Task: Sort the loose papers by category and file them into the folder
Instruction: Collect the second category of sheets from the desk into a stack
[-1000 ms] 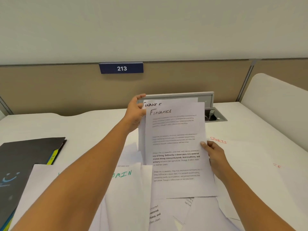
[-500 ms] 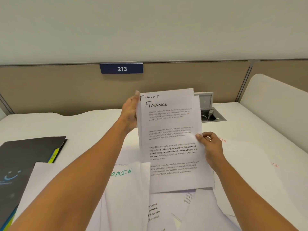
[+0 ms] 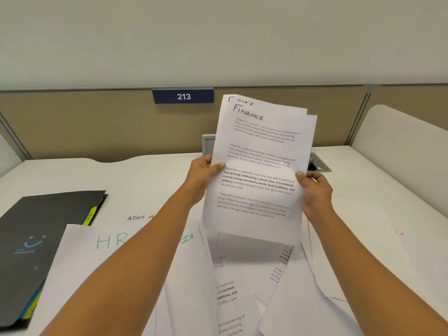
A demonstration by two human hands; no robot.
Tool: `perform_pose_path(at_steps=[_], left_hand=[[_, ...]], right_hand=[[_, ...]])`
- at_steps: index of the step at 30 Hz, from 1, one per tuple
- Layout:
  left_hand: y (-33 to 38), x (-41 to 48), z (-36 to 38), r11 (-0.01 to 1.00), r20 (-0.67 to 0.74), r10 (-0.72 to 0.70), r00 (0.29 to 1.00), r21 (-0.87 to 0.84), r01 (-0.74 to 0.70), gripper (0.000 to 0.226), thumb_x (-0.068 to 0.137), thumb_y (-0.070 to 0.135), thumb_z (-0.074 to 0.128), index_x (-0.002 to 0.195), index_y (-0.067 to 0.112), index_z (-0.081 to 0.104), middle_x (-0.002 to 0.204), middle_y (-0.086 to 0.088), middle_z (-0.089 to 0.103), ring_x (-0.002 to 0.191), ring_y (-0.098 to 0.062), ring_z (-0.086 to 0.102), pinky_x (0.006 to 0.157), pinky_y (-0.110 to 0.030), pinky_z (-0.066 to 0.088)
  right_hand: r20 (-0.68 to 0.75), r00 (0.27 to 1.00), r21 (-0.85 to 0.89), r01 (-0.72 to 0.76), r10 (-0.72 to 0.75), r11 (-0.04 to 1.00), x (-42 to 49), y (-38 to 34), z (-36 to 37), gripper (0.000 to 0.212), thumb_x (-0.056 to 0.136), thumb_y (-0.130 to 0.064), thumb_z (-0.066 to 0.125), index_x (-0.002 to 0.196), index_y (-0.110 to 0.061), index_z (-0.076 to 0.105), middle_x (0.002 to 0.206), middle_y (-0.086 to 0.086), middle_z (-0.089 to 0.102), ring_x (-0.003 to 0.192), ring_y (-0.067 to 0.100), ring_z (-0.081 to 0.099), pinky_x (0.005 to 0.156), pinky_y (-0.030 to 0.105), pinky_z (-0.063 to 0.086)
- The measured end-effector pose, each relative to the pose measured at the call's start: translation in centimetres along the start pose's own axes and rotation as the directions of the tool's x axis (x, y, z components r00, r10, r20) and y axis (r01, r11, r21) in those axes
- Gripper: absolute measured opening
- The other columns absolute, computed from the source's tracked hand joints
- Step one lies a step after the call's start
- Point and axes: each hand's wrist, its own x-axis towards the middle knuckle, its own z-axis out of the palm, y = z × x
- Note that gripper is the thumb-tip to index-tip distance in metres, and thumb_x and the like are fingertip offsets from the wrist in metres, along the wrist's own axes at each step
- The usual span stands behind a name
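Note:
I hold a small stack of white sheets headed FINANCE (image 3: 259, 170) upright above the desk, tilted slightly to the right. My left hand (image 3: 202, 174) pinches its left edge and my right hand (image 3: 315, 187) pinches its right edge, thumbs on the front page. Below them lies a loose spread of papers, one marked HR (image 3: 109, 241) in green, another marked ADM (image 3: 137, 218). A black folder (image 3: 43, 238) with coloured tabs lies closed at the left.
The white desk (image 3: 145, 180) runs back to a beige partition with a blue 213 plate (image 3: 183, 96). A grey cable hatch (image 3: 320, 163) stands open behind the held sheets. A sheet with red lettering (image 3: 398, 232) lies at the right.
Both hands have lifted the FINANCE stack higher and tipped it rightward. My left hand slid from the top left corner down to the middle of the left edge.

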Motion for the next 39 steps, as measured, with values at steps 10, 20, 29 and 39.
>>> perform_pose_path(at_steps=[10, 20, 29, 39], left_hand=[[1.9, -2.6, -0.9, 0.997, -0.154, 0.062, 0.986, -0.032, -0.068, 0.025, 0.083, -0.005, 0.059, 0.108, 0.001, 0.06, 0.081, -0.004, 0.072, 0.066, -0.018, 0.069, 0.066, -0.03, 0.059], [-7.6, -8.9, -1.7, 0.953, -0.321, -0.302, 0.898, -0.08, 0.292, 0.038, 0.074, -0.006, 0.07, 0.11, 0.0, 0.059, 0.104, -0.017, 0.067, 0.085, -0.03, 0.066, 0.08, -0.041, 0.055], [-10.7, -11.7, -3.4, 0.608, -0.13, 0.048, 0.99, 0.79, 0.075, 0.039, 0.094, 0.032, 0.05, 0.129, 0.017, 0.051, 0.134, -0.001, 0.053, 0.129, -0.019, 0.044, 0.102, -0.024, 0.029], [-12.3, -12.8, -7.0, 0.048, -0.1, -0.17, 0.98, 0.993, 0.109, 0.068, 0.088, 0.066, 0.018, 0.147, 0.033, 0.011, 0.157, 0.012, 0.002, 0.145, -0.012, -0.001, 0.115, -0.049, 0.0]], right_hand=[[0.172, 0.963, -0.323, -0.142, 0.205, 0.936, -2.1, -1.4, 2.1, 0.026, 0.091, -0.006, 0.055, 0.117, -0.002, 0.057, 0.106, 0.013, 0.065, 0.094, 0.032, 0.063, 0.086, 0.045, 0.051], [0.123, 0.946, -0.672, -0.143, 0.3, 0.727, -4.9, 2.7, -2.6, 0.027, 0.088, 0.0, 0.058, 0.115, -0.004, 0.06, 0.102, 0.014, 0.064, 0.089, 0.033, 0.062, 0.085, 0.04, 0.051], [0.015, 0.983, -0.599, -0.139, 0.185, 0.788, -5.3, 2.4, -5.2, 0.031, 0.088, 0.0, 0.057, 0.119, -0.005, 0.059, 0.105, 0.013, 0.063, 0.095, 0.034, 0.062, 0.094, 0.051, 0.048], [-0.072, 0.993, -0.564, -0.12, 0.096, 0.817, -4.6, 1.7, -6.5, 0.028, 0.087, -0.005, 0.059, 0.114, -0.013, 0.061, 0.112, 0.015, 0.065, 0.1, 0.038, 0.063, 0.093, 0.053, 0.049]])
